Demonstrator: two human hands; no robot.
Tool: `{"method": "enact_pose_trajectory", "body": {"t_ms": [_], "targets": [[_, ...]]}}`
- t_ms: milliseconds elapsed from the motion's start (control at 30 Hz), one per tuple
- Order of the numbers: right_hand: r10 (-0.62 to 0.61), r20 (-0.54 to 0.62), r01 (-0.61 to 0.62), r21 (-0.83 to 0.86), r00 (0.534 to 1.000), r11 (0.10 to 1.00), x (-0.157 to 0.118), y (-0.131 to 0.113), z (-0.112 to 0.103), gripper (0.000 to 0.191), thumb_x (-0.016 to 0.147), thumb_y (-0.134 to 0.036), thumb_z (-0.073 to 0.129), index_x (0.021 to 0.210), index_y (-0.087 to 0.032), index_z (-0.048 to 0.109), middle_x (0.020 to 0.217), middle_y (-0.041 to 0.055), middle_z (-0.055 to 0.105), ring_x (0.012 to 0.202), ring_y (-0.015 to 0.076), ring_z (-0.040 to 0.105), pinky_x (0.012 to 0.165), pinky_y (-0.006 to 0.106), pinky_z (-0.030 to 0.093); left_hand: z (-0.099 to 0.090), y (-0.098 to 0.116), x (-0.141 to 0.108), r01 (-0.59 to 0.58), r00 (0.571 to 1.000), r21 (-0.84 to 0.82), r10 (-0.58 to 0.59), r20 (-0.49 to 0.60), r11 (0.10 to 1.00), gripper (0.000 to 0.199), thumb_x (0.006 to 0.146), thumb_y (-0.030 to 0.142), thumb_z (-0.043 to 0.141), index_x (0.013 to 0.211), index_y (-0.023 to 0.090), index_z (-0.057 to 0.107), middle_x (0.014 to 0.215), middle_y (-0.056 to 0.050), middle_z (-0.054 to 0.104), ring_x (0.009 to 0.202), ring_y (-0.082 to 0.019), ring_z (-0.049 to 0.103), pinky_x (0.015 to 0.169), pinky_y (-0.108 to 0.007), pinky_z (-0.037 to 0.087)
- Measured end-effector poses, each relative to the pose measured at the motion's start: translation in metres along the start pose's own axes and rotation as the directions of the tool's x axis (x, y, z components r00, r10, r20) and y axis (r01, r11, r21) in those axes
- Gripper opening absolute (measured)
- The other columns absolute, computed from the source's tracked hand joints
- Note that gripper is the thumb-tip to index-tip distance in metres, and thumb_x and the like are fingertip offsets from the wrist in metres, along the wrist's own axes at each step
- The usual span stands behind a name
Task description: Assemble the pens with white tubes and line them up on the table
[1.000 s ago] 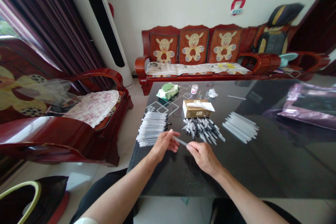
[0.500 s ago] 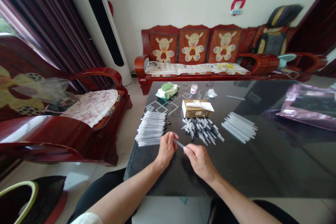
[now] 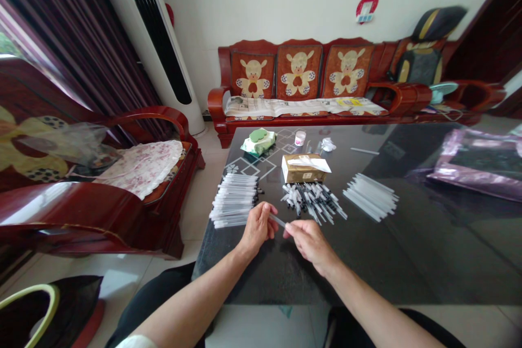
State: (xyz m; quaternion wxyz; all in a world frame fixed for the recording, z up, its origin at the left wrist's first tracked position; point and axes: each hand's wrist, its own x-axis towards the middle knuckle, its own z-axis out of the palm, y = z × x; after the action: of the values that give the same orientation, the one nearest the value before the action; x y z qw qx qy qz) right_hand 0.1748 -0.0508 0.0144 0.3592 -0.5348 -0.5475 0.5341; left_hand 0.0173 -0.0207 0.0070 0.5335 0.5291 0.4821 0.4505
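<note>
Between my two hands, above the dark table, is a thin translucent pen barrel [image 3: 278, 221]. My left hand [image 3: 260, 223] pinches its left end, and my right hand [image 3: 305, 238] pinches its right end; the fingers cover both ends. To the left of my left hand lies a row of assembled pens [image 3: 233, 200] with dark tips pointing right. Just beyond my hands is a loose heap of short pen parts [image 3: 314, 201], white with black pieces. Several bare translucent tubes [image 3: 371, 197] lie side by side to the right.
Behind the heap stands a gold tissue box [image 3: 304, 174]. Green wipes [image 3: 258, 143], a small white cup [image 3: 300, 138], crumpled tissue [image 3: 328, 144] and a single tube [image 3: 365, 151] lie farther back. A purple plastic package [image 3: 481, 168] covers the table's right side.
Both hands keep their grip on the pen barrel. My right hand has tilted slightly and its fingers have shifted a little; the view has moved marginally.
</note>
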Motion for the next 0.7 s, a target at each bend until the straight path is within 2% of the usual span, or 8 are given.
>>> {"method": "enact_pose_trajectory", "body": {"t_ms": [67,133,233,333,433,500,567,700], "targets": [[-0.069,-0.004,0.068,-0.134,0.998,0.989,0.006,0.002,-0.008,0.037,0.082,-0.044,0.048,0.067,-0.013,0.064,0.043,-0.0051,0.036,0.041,0.0071,0.031,0.041,0.021,0.022,-0.01,0.0,0.005,-0.032,0.995,0.133,0.019,0.096,0.991,0.044,0.089,0.051,0.031,0.098,0.015,0.056,0.064,-0.004,0.062,0.048,-0.013,0.058,0.039,-0.02,0.039],[-0.116,0.009,0.114,-0.256,0.993,0.96,0.011,0.003,-0.015,0.037,0.082,-0.04,0.049,0.064,-0.013,0.066,0.046,-0.003,0.042,0.046,0.0085,0.037,0.045,0.021,0.025,-0.018,0.002,0.007,-0.188,0.979,0.337,0.15,0.136,0.922,0.035,0.088,0.042,0.041,0.102,0.017,0.061,0.087,-0.009,0.066,0.074,-0.018,0.065,0.06,-0.028,0.051],[-0.115,0.037,0.12,-0.365,0.993,0.923,0.015,0.006,-0.021,0.036,0.082,-0.038,0.05,0.063,-0.012,0.068,0.048,-0.0018,0.046,0.051,0.0102,0.042,0.049,0.022,0.027,-0.022,0.007,0.003,-0.445,0.895,0.53,0.351,0.274,0.722,0.027,0.085,0.028,0.052,0.11,0.022,0.062,0.113,-0.008,0.062,0.106,-0.02,0.056,0.091,-0.033,0.043],[-0.099,0.087,0.124,-0.359,0.991,0.925,0.016,0.011,-0.02,0.037,0.083,-0.039,0.049,0.065,-0.013,0.068,0.048,-0.0023,0.046,0.051,0.0103,0.041,0.049,0.022,0.026,-0.016,0.012,-0.004,-0.555,0.83,0.574,0.352,0.433,0.602,0.032,0.086,0.025,0.051,0.117,0.021,0.058,0.111,-0.007,0.063,0.104,-0.019,0.055,0.092,-0.032,0.041],[-0.105,0.129,0.142,-0.326,0.986,0.935,0.016,0.015,-0.018,0.037,0.083,-0.041,0.049,0.067,-0.014,0.067,0.049,-0.0033,0.045,0.049,0.0093,0.039,0.047,0.021,0.025,-0.013,0.016,-0.008,-0.589,0.805,0.644,0.281,0.523,0.489,0.027,0.088,0.027,0.049,0.112,0.02,0.061,0.097,-0.006,0.066,0.091,-0.019,0.059,0.085,-0.031,0.043],[-0.099,0.129,0.138,-0.342,0.987,0.929,0.016,0.015,-0.019,0.039,0.084,-0.043,0.048,0.064,-0.014,0.064,0.047,-0.0038,0.044,0.047,0.0088,0.039,0.046,0.021,0.025,-0.019,0.021,-0.007,-0.61,0.789,0.679,0.229,0.57,0.409,0.023,0.089,0.026,0.046,0.103,0.02,0.064,0.089,-0.005,0.066,0.086,-0.018,0.059,0.082,-0.03,0.042],[-0.086,0.102,0.119,-0.372,0.991,0.921,0.015,0.014,-0.021,0.042,0.085,-0.045,0.045,0.062,-0.014,0.06,0.046,-0.0039,0.043,0.045,0.0087,0.04,0.045,0.021,0.026,-0.034,0.028,-0.003,-0.605,0.794,0.717,0.186,0.579,0.348,0.022,0.089,0.024,0.046,0.097,0.02,0.065,0.088,-0.005,0.065,0.086,-0.018,0.059,0.08,-0.028,0.042],[-0.048,0.045,0.062,-0.4,0.998,0.915,0.013,0.011,-0.027,0.039,0.086,-0.044,0.042,0.07,-0.014,0.063,0.044,-0.0036,0.046,0.041,0.0093,0.042,0.044,0.021,0.029,-0.081,0.041,0.005,-0.467,0.884,0.836,0.132,0.448,0.288,0.016,0.082,0.019,0.052,0.088,0.022,0.067,0.093,-0.004,0.062,0.091,-0.017,0.058,0.082,-0.026,0.042]]}}
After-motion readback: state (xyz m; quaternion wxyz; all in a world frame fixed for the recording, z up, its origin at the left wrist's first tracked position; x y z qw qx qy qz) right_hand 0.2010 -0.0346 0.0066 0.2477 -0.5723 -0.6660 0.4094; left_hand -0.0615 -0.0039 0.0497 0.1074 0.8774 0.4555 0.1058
